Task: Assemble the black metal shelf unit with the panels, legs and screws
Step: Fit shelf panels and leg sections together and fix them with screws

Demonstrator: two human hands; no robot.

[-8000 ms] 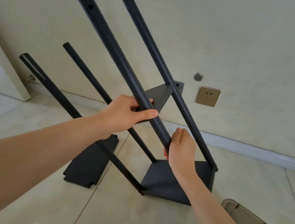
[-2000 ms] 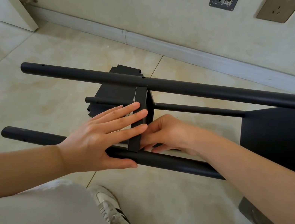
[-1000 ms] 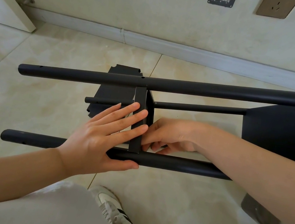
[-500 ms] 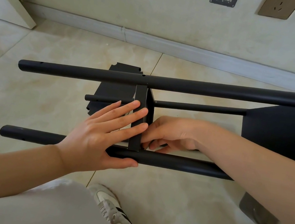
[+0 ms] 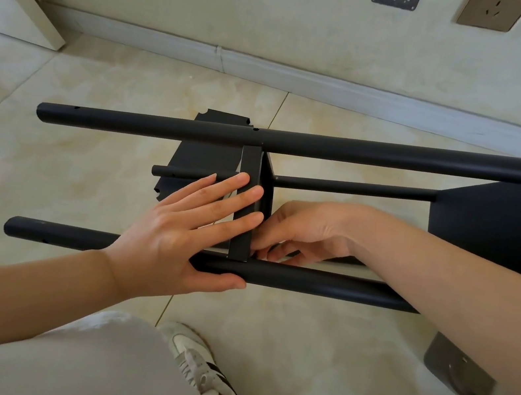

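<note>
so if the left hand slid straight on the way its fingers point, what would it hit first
Its fingertips already touch the middle shelf panel, so that edge comes first; beyond it, likely the right hand, though depth is unclear.

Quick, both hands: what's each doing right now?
Left hand: open, flat against the middle panel.
Right hand: fingers curled at the panel's lower corner; contents hidden.

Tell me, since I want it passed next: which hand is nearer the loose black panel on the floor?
Left. The left hand overlaps the loose panel in view; the right hand sits beyond the middle shelf.
</note>
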